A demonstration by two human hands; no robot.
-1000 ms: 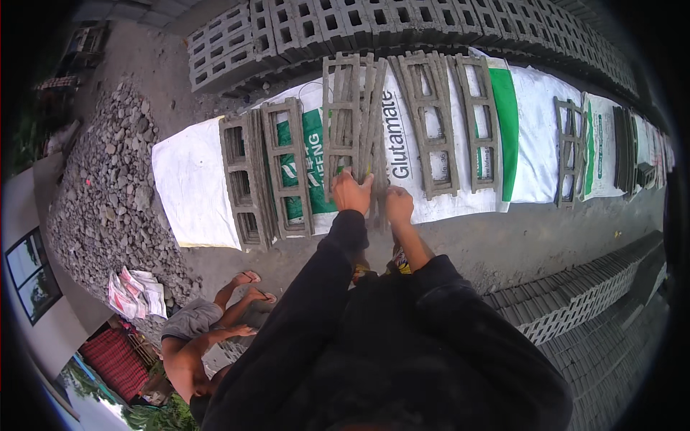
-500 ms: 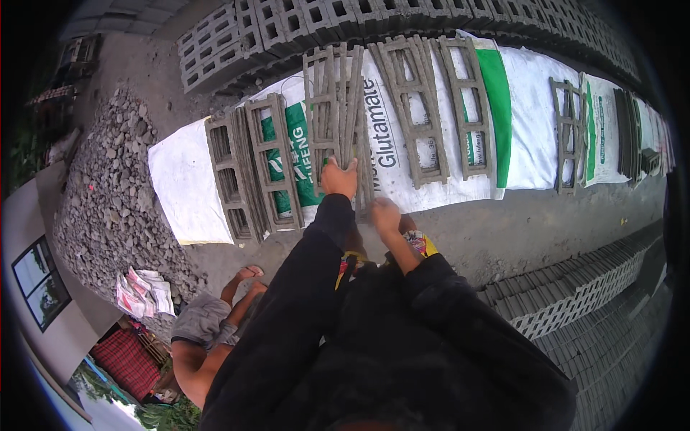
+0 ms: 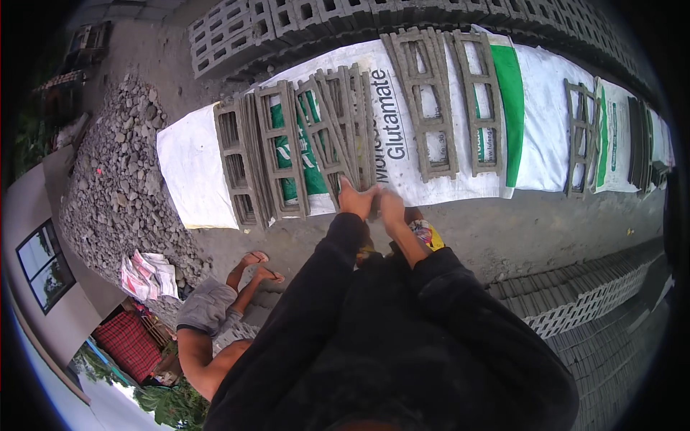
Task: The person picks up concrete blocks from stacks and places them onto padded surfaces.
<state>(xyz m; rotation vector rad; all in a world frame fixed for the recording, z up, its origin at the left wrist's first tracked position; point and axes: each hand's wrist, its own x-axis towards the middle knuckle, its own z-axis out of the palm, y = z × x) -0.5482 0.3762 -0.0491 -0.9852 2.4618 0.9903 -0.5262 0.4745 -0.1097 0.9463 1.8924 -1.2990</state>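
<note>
While gravel (image 3: pixel 118 154) lies left of the sacks (image 3: pixel 192 183) and blocks (image 3: pixel 330 30) stand along their far side, the frames (image 3: pixel 361 136) rest on them, near ends at your left hand (image 3: pixel 357 199), fingers bent; your right hand (image 3: pixel 392 207) curls just beside. Whether either grips, I cannot tell.

Groups of frames (image 3: pixel 424 108) lie side by side across a strip of sacks (image 3: pixel 195 176), with a long row of blocks (image 3: pixel 233 47) behind it. The left hand (image 3: pixel 357 199) is at the near end of a middle group, with the right hand (image 3: pixel 392 208) just to its right. A gravel heap (image 3: pixel 126 165) lies left of the strip, bags (image 3: pixel 149 276) at its near edge, while more blocks (image 3: pixel 593 302) stand at the near right.
</note>
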